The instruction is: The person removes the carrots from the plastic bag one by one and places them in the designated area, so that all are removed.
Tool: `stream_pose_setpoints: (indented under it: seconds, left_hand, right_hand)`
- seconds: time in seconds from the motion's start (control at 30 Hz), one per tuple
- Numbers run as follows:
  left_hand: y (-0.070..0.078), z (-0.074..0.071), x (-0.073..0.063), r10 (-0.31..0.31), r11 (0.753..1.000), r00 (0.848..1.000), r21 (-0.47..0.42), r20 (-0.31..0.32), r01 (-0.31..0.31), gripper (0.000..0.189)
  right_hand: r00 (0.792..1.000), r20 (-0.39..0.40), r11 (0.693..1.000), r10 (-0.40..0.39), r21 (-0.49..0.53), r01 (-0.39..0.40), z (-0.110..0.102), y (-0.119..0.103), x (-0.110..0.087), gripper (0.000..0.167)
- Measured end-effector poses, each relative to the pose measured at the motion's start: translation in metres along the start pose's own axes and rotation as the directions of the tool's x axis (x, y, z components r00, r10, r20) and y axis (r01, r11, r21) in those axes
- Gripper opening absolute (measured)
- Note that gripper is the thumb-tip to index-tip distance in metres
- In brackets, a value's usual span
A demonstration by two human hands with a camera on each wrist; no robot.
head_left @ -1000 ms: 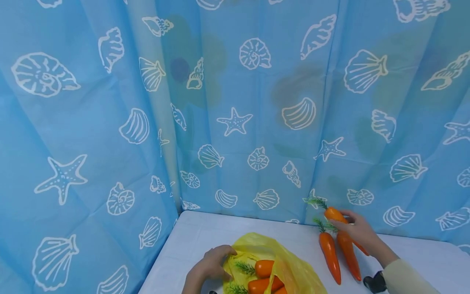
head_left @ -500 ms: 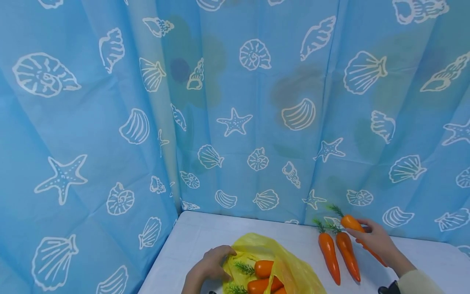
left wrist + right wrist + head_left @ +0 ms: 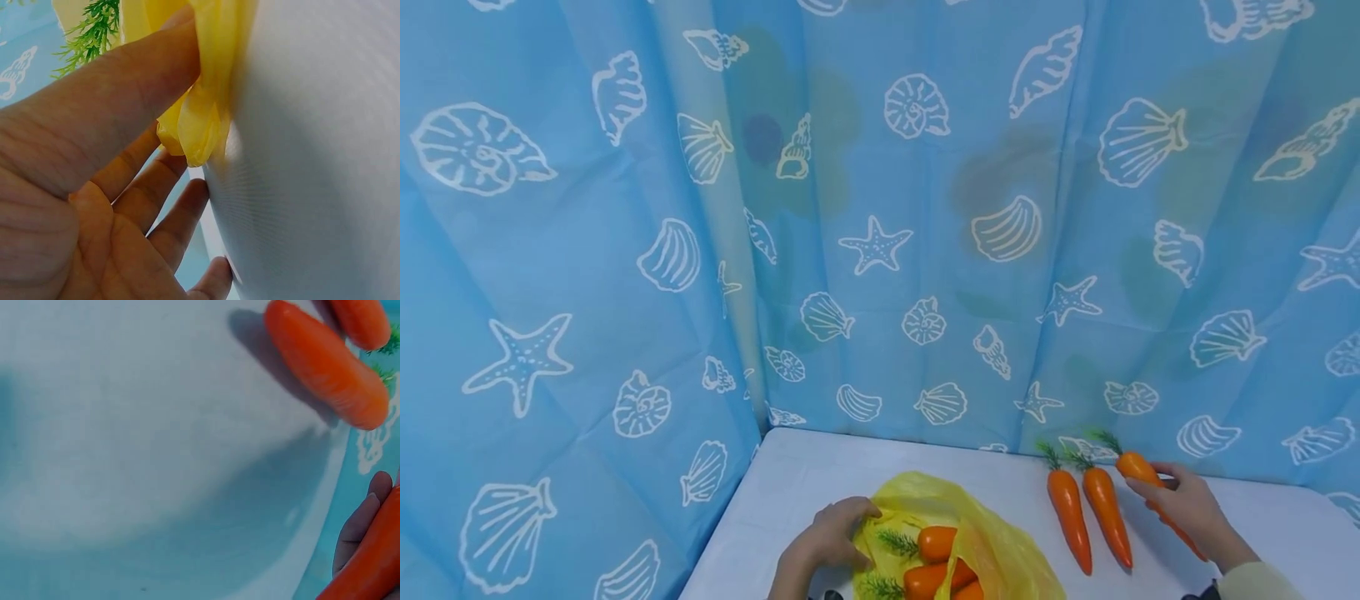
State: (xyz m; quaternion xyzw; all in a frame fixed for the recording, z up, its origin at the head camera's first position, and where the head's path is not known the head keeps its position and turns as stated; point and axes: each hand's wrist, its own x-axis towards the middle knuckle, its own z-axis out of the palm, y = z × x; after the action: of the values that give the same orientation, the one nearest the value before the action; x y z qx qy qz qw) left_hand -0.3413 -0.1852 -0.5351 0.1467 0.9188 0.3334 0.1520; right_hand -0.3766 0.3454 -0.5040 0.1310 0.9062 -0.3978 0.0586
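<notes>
A crumpled yellow plastic bag (image 3: 1003, 550) lies on the white table, its mouth facing left. Inside, several orange carrots (image 3: 937, 543) with green tops show. My left hand (image 3: 833, 533) holds the rim of the bag's mouth; in the left wrist view the thumb (image 3: 125, 94) is at the yellow plastic with the fingers behind. At the right, my right hand (image 3: 1193, 505) grips a carrot (image 3: 1138, 467) near its thick end, leafy top pointing to the back left. Whether that carrot touches the table is unclear. Beside it lie two carrots, one left (image 3: 1069, 518) and one nearer (image 3: 1107, 510).
A blue curtain (image 3: 880, 167) with white shell prints hangs behind and to the left of the table (image 3: 820, 467). The carrots' leafy tops reach the table's back edge. Dark objects are partly visible near both wrists.
My right hand has carried its carrot to the right and slightly toward me, away from the two lying carrots. The left hand and bag have stayed in place.
</notes>
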Motion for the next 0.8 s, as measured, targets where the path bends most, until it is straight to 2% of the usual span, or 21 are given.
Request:
stream_pose_setpoints:
  seconds: [0.23,0.47,0.8]
  left_hand:
    - [0.000,-0.001,0.001,0.018,1.000,1.000,0.007,0.002,-0.018,0.055]
    - [0.001,0.000,0.004,0.021,1.000,1.000,-0.011,0.007,-0.021,0.055]
    - [0.005,0.002,0.006,0.008,1.000,1.000,-0.024,0.005,-0.008,0.054]
  right_hand:
    - [0.997,-0.019,0.997,0.073,0.039,-0.073,0.007,0.015,0.003,0.111]
    - [0.981,-0.082,0.983,0.176,0.058,-0.172,0.013,0.020,0.002,0.093]
    - [0.966,-0.117,0.970,0.232,0.095,-0.222,0.021,0.029,0.000,0.075]
